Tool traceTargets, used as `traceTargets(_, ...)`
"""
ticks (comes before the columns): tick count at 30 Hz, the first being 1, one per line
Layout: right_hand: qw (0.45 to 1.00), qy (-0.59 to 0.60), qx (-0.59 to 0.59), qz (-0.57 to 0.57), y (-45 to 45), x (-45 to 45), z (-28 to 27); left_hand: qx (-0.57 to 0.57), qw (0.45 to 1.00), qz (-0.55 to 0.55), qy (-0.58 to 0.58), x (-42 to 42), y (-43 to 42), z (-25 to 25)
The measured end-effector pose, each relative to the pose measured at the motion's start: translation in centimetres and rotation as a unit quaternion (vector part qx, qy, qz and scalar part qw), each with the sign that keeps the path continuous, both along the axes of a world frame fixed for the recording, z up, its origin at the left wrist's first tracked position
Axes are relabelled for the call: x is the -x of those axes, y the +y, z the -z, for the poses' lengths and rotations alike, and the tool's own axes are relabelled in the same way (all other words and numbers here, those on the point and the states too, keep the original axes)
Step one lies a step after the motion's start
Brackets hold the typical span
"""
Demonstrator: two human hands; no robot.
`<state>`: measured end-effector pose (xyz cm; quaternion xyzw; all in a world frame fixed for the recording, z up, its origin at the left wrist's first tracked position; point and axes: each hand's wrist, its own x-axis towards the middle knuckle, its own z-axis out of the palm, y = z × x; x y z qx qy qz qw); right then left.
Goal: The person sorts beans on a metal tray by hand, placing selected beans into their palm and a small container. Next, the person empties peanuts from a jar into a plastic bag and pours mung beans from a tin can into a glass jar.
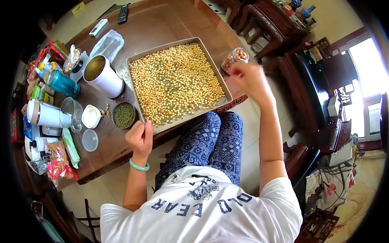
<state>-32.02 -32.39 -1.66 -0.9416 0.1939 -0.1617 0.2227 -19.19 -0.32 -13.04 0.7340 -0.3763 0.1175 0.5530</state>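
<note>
Your left fingers (pixel 147 126) curl closed at the tray's (pixel 178 123) near-left corner, perhaps steadying it, your blurred right fingers (pixel 237 72), pinching or not I cannot tell, hover beside the jar (pixel 230 60) set within reach, and raised rims contain the beans (pixel 174 77) on the desk (pixel 162 24).

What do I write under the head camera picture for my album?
Left hand at the tray of beans, right hand beside the clear jar.
</note>
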Motion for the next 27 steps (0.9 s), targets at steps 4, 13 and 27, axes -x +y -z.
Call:
traceTargets(4,0.982,-0.154,-0.013,0.112,-3.9,-0.6,-1.0,-0.011,1.000,-0.005,-0.006,0.0,0.2,0.0)
traceTargets(13,0.974,-0.170,0.010,0.149,-6.9,-1.2,2.6,-0.023,1.000,-0.005,-0.002,0.1,0.3,0.0)
traceTargets(27,0.901,-0.309,-0.300,0.050,5.1,-0.9,8.5,-0.036,0.998,-0.029,-0.032,0.0,0.2,0.0)
